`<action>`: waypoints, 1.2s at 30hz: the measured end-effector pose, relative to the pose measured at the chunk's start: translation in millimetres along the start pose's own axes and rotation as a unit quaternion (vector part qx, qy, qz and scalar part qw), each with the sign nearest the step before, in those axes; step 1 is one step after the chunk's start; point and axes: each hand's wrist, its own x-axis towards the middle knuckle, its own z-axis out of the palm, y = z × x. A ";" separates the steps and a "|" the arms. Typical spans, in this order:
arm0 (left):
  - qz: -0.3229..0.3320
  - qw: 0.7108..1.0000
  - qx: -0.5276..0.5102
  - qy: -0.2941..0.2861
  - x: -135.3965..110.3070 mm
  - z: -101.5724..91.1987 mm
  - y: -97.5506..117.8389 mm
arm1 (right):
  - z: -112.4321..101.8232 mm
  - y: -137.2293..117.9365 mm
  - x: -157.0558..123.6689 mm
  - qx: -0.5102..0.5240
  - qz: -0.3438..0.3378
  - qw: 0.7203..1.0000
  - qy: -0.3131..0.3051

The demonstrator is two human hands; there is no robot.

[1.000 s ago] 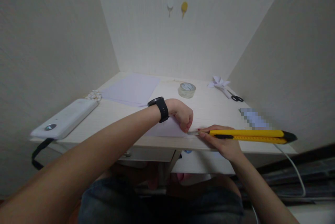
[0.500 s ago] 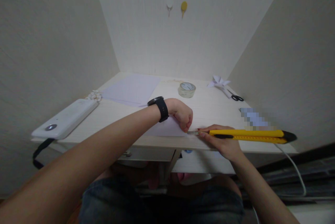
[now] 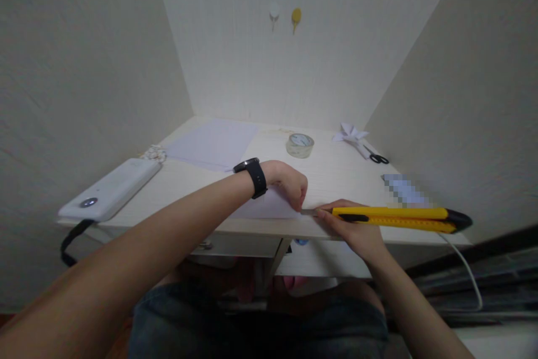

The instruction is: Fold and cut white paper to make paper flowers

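Observation:
A white sheet of paper [image 3: 263,206] lies by the front edge of the white desk, half covered by my left forearm. My left hand [image 3: 290,180], bent at the wrist, has its fingers curled closed and pressed down at the paper's right edge; their tips are partly hidden. My right hand [image 3: 353,227] is closed around the front of a yellow box cutter [image 3: 399,218] with a black end cap. The metal blade is out and points left, its tip at the paper's edge right beside my left fingers.
A roll of clear tape [image 3: 300,146] stands at mid-desk. More paper [image 3: 210,143] lies at the back left, near a white device [image 3: 111,191] with a black strap. Along the right are a folded paper pinwheel-like shape [image 3: 351,134], black-handled scissors [image 3: 378,158] and a blurred-out flat object [image 3: 406,190].
Both hands and the box cutter keep nearly the same place, with the blade at the paper's edge. The whole view has shifted slightly.

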 end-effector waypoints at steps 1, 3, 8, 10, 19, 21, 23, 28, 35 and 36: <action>-0.001 1.000 -0.002 0.001 -0.2 0.4 0.1 | 1.1 -1.1 -1.4 -0.004 0.001 1.000 0.006; -0.009 1.000 0.000 0.002 -0.6 0.3 1.8 | 2.8 -2.8 -3.5 -0.010 0.002 1.000 0.013; -0.029 0.998 0.055 -0.022 2.3 -4.0 11.3 | 0.6 -3.3 -2.5 -0.010 0.000 1.000 -0.003; -0.028 0.996 0.072 -0.033 4.4 -5.4 14.9 | -1.4 -2.7 -0.5 -0.004 -0.002 1.000 -0.015; -0.040 0.994 0.102 -0.013 -0.1 -4.5 21.2 | -5.3 -1.0 3.1 -0.012 -0.022 0.999 -0.034; -0.039 0.993 0.112 0.002 -3.1 -3.1 19.7 | -5.0 -0.3 2.2 -0.015 -0.021 0.999 -0.028; -0.041 0.992 0.115 0.019 -5.1 -0.8 17.1 | -4.3 -0.3 1.5 -0.018 -0.021 0.999 -0.022; -0.031 0.995 0.079 0.044 -4.1 3.3 9.8 | -5.4 -1.7 3.8 -0.018 -0.022 0.999 -0.022; -0.017 0.994 0.103 0.029 -9.4 -2.6 14.0 | -5.6 20.5 10.9 0.108 -0.004 0.989 0.102; -0.015 0.994 0.100 0.036 -11.9 -4.2 14.5 | -4.2 24.0 11.6 0.149 0.006 0.981 0.126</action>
